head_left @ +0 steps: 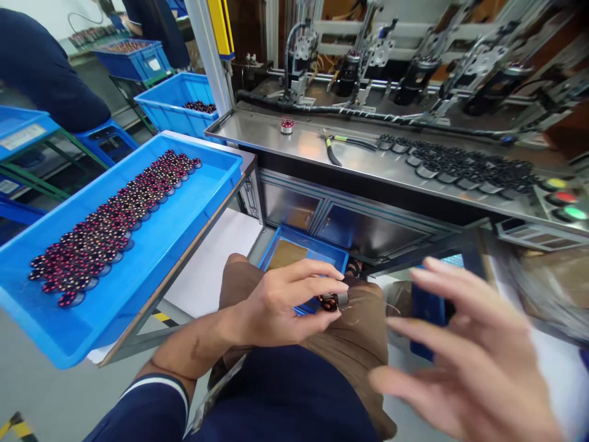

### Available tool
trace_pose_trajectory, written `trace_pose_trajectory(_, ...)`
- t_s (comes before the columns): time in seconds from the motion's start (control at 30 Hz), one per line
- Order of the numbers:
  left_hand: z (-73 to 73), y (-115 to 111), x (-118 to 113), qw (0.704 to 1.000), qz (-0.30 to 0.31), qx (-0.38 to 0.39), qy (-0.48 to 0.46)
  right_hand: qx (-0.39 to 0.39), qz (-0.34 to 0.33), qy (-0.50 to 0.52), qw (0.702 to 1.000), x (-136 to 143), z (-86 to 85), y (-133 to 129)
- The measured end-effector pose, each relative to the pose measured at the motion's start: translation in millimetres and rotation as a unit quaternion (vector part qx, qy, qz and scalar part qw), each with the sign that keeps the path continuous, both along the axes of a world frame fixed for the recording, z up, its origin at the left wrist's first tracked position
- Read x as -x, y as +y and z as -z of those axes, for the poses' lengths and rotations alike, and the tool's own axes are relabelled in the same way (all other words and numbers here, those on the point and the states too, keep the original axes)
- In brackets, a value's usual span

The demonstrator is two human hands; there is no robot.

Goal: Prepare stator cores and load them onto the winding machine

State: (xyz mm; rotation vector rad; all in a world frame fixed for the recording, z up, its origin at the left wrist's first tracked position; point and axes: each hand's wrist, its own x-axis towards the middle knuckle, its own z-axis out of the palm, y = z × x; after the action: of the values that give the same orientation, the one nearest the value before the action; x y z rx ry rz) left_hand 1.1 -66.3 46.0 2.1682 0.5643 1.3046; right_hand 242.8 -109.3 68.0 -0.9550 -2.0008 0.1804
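Note:
Above my lap, my left hand (294, 301) grips a small wound motor stator (339, 299) between thumb and fingers. It has a grey metal rim and copper windings, and thin loose wires trail from it to the right. My right hand (464, 344) is raised at the right, smeared by motion, with fingers and thumb apart. A fine wire shows near its fingertips; I cannot tell whether it touches them. On the metal bench (304, 153) ahead lie wire cutters (338, 144) with green-and-black handles, a single red-topped stator (287, 126) and many dark stators (460, 162).
A blue tray (184, 227) at the left holds rows of red and copper stators (115, 221). Machine heads (381, 55) rise behind the bench, with coloured buttons (564, 197) at its right end. Below is a blue bin (338, 253). A seated person (41, 67) is at far left.

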Motion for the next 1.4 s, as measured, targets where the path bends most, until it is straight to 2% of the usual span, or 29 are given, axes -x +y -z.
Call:
trace_pose_trajectory(0.07, -0.3, -0.9, -0.8, 1.000, -0.003, -0.002, 0.000, -0.074, -0.028, -0.076, 0.994, 12.6, 0.1, -1.9)
trace_pose_trajectory(0.13, -1.4, -1.5, 0.8, 1.000, 0.003, 0.003, -0.002, -0.107, -0.032, -0.118, 0.987, 20.0, 2.5, 2.7)
trace_pose_trajectory(0.2, -2.1, -1.6, 4.7, 0.999, 0.015, 0.027, -0.012, -0.102, -0.038, -0.117, 0.987, 20.9, 5.8, 10.2)
trace_pose_trajectory(0.33, 1.9, -0.3, 15.0, 0.989, 0.048, 0.128, -0.064, -0.082, -0.078, -0.129, 0.985, 16.6, 7.3, 22.2)
trace_pose_trajectory(0.47, 9.7, 0.9, 22.6, 0.972, 0.053, 0.202, -0.109, -0.041, -0.123, -0.142, 0.981, 10.6, -6.2, 42.4)
trace_pose_trajectory(0.53, 12.8, 1.1, 25.4, 0.961, 0.046, 0.236, -0.137, -0.029, -0.098, -0.132, 0.986, 3.2, -18.3, 69.3)
trace_pose_trajectory(0.57, 13.9, 1.2, 26.6, 0.956, 0.041, 0.250, -0.149, -0.037, -0.061, -0.117, 0.991, -1.3, -24.8, 88.5)
trace_pose_trajectory(0.67, 15.4, 1.2, 29.6, 0.947, 0.017, 0.269, -0.176, -0.063, 0.117, -0.071, 0.989, -11.8, -38.4, 163.4)
trace_pose_trajectory(0.7, 15.6, 1.1, 30.4, 0.945, 0.007, 0.269, -0.188, -0.022, 0.167, -0.093, 0.981, -12.4, -39.1, 190.8)
trace_pose_trajectory(0.77, 15.9, 0.6, 32.5, 0.940, -0.008, 0.265, -0.216, 0.023, 0.189, -0.121, 0.974, -7.6, -33.3, 242.1)
trace_pose_trajectory(0.83, 16.3, 0.1, 36.0, 0.935, -0.018, 0.262, -0.239, 0.059, 0.196, -0.153, 0.967, 4.0, -20.6, 282.6)
trace_pose_trajectory(0.93, 17.6, -0.7, 44.6, 0.931, -0.040, 0.261, -0.254, 0.126, 0.194, -0.207, 0.950, 24.1, -0.4, 317.6)
trace_pose_trajectory(1.03, 20.2, -0.6, 53.5, 0.926, -0.055, 0.259, -0.267, 0.190, 0.198, -0.253, 0.928, 34.2, 10.0, 330.1)
trace_pose_trajectory(1.17, 23.2, 1.3, 55.7, 0.910, -0.048, 0.299, -0.284, 0.218, 0.195, -0.269, 0.918, 30.3, 11.3, 330.8)
trace_pose_trajectory(1.3, 21.9, 2.1, 47.3, 0.906, -0.043, 0.308, -0.286, 0.233, 0.190, -0.230, 0.926, 22.4, 1.3, 321.5)
trace_pose_trajectory(1.4, 20.6, 1.0, 43.0, 0.902, -0.033, 0.320, -0.289, 0.254, 0.183, -0.148, 0.938, 17.1, -11.1, 305.9)
